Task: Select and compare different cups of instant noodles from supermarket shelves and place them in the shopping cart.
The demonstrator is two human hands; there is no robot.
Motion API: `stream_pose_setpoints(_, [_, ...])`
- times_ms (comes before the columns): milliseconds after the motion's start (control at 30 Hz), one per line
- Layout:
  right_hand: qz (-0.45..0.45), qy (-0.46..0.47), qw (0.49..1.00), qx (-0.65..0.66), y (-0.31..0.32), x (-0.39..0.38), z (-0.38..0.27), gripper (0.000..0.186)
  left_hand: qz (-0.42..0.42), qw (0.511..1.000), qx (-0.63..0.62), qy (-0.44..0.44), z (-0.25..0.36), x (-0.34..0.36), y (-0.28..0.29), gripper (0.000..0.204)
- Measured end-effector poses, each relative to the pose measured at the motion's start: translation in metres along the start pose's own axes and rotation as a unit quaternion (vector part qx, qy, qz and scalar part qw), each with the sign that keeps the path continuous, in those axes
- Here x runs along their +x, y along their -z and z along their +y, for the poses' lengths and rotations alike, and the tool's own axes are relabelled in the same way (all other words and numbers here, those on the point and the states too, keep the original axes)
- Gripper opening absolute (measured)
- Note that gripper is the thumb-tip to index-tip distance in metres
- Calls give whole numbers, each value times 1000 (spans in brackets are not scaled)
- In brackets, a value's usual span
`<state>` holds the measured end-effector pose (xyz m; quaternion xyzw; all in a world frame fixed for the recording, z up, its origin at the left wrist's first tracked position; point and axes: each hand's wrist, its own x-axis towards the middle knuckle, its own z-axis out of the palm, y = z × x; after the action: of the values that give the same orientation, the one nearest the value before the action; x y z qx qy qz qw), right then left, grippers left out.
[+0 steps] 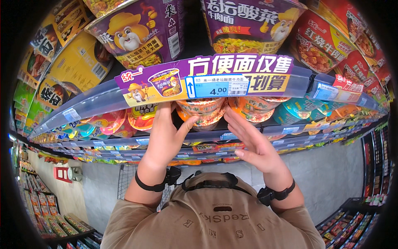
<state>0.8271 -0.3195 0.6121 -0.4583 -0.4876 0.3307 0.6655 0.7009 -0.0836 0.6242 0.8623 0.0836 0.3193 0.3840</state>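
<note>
On the shelf below the purple sign stands an orange noodle cup [203,114], its top hidden behind the shelf's front edge. My left hand [167,135] is at its left side, thumb apart and near the cup's lower wall, fingertips lost behind the sign. Stretched out flat, the fingers of my right hand [251,143] reach to the cup's right side, and the thumb stands away from them. Neither hand is wrapped round the cup; whether they press on it I cannot tell. A second orange noodle cup [253,111] sits just right of it.
A purple promotional sign [215,79] with a blue price tag covers the shelf edge above my hands. Large purple noodle tubs [134,35] line the upper shelf, red tubs [315,45] to their right. Teal cups [296,110] stand farther right. A wire basket or cart [123,178] is behind my left arm.
</note>
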Motion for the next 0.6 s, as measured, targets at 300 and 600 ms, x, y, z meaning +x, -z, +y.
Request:
stream_pose_setpoints(300, [-19, -57, 997, 49, 35, -70, 0, 64, 112, 994, 16, 6, 27, -47, -14, 91])
stream_pose_setpoints(600, [16, -155, 983, 95, 62, -142, 25, 25, 186, 970, 121, 96, 68, -147, -21, 68])
